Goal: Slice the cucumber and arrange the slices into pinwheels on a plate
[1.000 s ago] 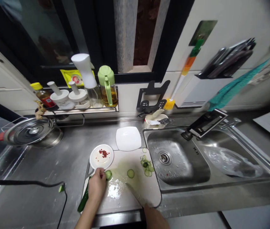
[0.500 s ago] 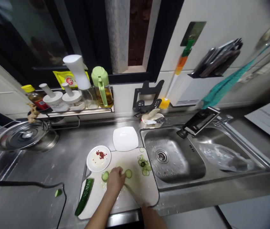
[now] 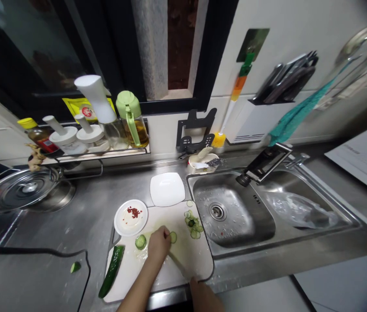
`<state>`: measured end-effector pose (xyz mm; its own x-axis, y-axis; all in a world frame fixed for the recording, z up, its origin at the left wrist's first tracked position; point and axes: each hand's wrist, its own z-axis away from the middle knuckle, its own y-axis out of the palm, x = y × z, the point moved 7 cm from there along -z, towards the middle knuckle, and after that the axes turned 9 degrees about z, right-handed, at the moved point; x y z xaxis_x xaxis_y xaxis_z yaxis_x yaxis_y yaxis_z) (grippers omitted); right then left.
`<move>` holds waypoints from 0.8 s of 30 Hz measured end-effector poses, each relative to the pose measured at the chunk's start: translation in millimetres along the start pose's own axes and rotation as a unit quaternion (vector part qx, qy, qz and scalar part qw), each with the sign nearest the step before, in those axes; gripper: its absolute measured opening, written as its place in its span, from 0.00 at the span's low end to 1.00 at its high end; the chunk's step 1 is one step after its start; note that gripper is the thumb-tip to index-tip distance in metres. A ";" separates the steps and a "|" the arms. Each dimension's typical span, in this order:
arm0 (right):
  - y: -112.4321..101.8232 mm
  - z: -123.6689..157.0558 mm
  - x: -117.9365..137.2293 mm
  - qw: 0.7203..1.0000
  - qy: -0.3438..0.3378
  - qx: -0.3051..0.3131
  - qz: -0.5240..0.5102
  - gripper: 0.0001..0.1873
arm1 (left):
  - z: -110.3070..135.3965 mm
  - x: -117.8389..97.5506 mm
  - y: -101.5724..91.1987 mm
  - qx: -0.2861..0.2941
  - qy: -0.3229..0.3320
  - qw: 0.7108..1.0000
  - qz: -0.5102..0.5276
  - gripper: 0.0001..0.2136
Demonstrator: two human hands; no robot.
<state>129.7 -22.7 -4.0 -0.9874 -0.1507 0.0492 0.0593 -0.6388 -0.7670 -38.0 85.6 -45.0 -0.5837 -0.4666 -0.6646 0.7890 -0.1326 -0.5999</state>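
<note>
My left hand (image 3: 159,243) is closed, its fingers curled down on the white cutting board (image 3: 131,277). Whatever lies under the fingertips is hidden. A round cucumber slice (image 3: 173,237) lies flat just right of those fingers. My right hand (image 3: 200,294), partly cut off at the bottom edge, grips a knife (image 3: 178,265) whose blade slants up toward the left hand. To the left of the left hand lies a cucumber chunk (image 3: 140,242). A longer dark green cucumber (image 3: 112,271) rests along the board's left edge. Thin cucumber slices (image 3: 194,225) are heaped at the right.
A plate with chopped red bits (image 3: 120,219) overlaps the board's upper left corner. Behind the board sits a square white dish (image 3: 167,189). The sink (image 3: 235,216) adjoins on the right. A cucumber end (image 3: 75,267) lies left; bottles and jars line a rack (image 3: 105,154).
The whole view has shifted slightly, with the scene moving left in the picture. Both hands keep nearly the same place over the board; the left fingers appear closer to the single slice.
</note>
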 end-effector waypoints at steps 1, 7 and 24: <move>-2.2 1.8 0.4 1.000 -0.001 -0.005 -0.001 0.18 | 0.9 1.5 -2.3 -0.002 -0.001 1.000 0.004 0.04; -10.1 4.5 0.4 1.000 -0.001 -0.019 -0.002 0.18 | 8.0 21.5 -17.4 -0.019 -0.001 0.999 0.031 0.06; 14.6 -29.1 3.9 0.998 -0.052 -0.025 0.005 0.24 | 20.7 48.0 -23.8 -0.023 -0.049 0.998 0.042 0.07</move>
<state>122.5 -10.6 -33.6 -0.9658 -0.2365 0.1063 0.0588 -0.5991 -0.7985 -80.8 48.3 -53.4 -0.4926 -0.5574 -0.6684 0.8233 -0.0495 -0.5655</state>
